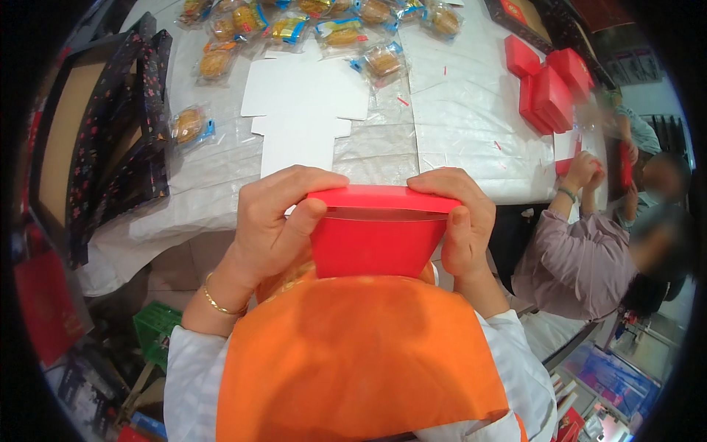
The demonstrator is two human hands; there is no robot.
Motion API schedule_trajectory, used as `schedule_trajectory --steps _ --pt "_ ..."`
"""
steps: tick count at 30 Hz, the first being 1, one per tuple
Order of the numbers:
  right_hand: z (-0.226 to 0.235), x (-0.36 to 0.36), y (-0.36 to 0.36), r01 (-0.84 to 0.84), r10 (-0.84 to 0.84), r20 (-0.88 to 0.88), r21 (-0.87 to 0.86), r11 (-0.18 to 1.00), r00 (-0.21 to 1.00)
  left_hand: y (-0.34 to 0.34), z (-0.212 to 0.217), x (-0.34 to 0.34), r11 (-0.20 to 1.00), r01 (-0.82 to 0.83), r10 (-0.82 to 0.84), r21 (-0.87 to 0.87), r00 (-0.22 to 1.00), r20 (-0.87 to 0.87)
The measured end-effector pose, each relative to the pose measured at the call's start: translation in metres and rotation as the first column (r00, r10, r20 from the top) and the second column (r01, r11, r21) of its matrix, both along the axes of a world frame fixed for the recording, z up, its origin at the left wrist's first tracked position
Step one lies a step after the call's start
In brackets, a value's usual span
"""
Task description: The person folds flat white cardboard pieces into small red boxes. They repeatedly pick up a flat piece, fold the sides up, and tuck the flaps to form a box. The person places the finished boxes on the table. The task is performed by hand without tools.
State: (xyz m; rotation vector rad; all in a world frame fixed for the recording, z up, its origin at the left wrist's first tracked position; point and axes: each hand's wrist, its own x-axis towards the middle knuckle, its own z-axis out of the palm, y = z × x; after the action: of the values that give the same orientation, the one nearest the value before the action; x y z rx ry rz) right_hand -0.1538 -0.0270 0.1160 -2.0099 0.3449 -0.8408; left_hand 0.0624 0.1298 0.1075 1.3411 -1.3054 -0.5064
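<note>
A red cardboard box is held up against my orange apron, just off the table's near edge. Its lid flap is bent over at the top, with a narrow gap beneath it. My left hand grips the box's upper left corner, fingers on top and thumb at the front. At the upper right corner my right hand pinches the flap in the same way. Beyond the box, an unfolded white cardboard blank lies flat on the table.
Several wrapped pastries cover the far side of the covered table. A single wrapped pastry lies at left, beside dark flowered boxes. Red boxes are piled at far right. Near them a co-worker handles red card.
</note>
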Motion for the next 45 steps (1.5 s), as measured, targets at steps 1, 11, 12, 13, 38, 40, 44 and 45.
schedule_trajectory --steps 1,11,12,13,38,40,44,45 --pt "0.003 -0.001 0.0 0.002 -0.002 -0.02 0.016 1.0 1.0 0.001 0.005 0.002 0.999 0.017 -0.017 0.041 1.0 -0.001" --pt "0.002 -0.006 0.005 -0.027 0.034 -0.04 0.166 0.986 0.999 0.0 0.025 0.003 0.962 0.105 -0.101 0.25 0.994 -0.03" --pt "-0.001 -0.007 0.004 -0.051 0.053 -0.013 0.16 0.986 0.998 0.0 0.022 0.003 0.967 0.111 -0.109 0.231 0.994 -0.018" --pt "0.0 -0.006 0.004 -0.065 0.069 -0.02 0.164 0.984 0.997 -0.001 0.018 0.003 0.97 0.114 -0.116 0.213 0.993 -0.006" --pt "-0.016 -0.003 0.012 0.012 -0.002 -0.078 0.131 0.991 0.997 -0.01 -0.038 -0.042 1.0 0.014 -0.016 -0.007 0.903 -0.429" --pt "-0.022 0.003 0.02 0.054 -0.047 -0.04 0.2 0.978 0.998 -0.011 -0.04 -0.046 1.0 0.014 -0.018 -0.012 0.869 -0.494" --pt "-0.037 0.004 0.022 0.103 -0.069 -0.107 0.356 0.929 0.992 -0.019 -0.045 -0.041 0.995 0.033 0.008 0.091 0.908 -0.418" --pt "-0.044 0.003 0.018 0.127 -0.079 -0.135 0.393 0.911 0.988 -0.015 -0.049 -0.039 0.988 -0.009 0.06 0.154 0.943 -0.328"
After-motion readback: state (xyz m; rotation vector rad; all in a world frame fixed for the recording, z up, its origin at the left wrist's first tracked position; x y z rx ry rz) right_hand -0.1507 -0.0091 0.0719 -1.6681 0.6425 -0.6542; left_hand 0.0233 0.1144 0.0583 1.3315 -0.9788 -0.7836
